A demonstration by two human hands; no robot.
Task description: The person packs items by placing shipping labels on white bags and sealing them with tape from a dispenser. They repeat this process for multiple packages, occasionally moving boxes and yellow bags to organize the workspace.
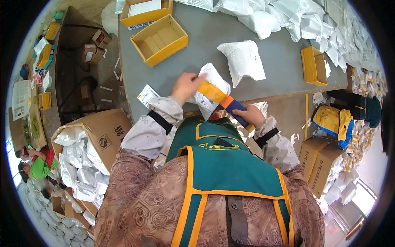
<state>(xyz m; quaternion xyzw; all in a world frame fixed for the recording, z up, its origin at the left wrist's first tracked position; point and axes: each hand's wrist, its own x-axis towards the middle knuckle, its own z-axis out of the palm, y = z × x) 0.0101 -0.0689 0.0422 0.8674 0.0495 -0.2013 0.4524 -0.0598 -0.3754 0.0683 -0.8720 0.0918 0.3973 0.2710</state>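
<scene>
My left hand (187, 87) lies at the upper left side of a white plastic package (214, 77), its fingers on the package's surface. A yellow strip of tape (212, 91) crosses this package. My right hand (252, 115) is closed around a dark blue and orange tape dispenser (235, 111), whose end meets the yellow strip. The package is at the table's near edge, in front of my green apron. Behind it to the right sits another white package (243, 61). A white label (147, 96) lies left of my left hand.
Yellow open boxes stand on the grey table (197, 45), one (160, 40) at the upper left, another (314, 66) at the right. White packages (304, 20) pile up at the back. A carton (98, 136) of packages stands at left, brown cartons (320, 164) at right. People (39, 164) are at far left.
</scene>
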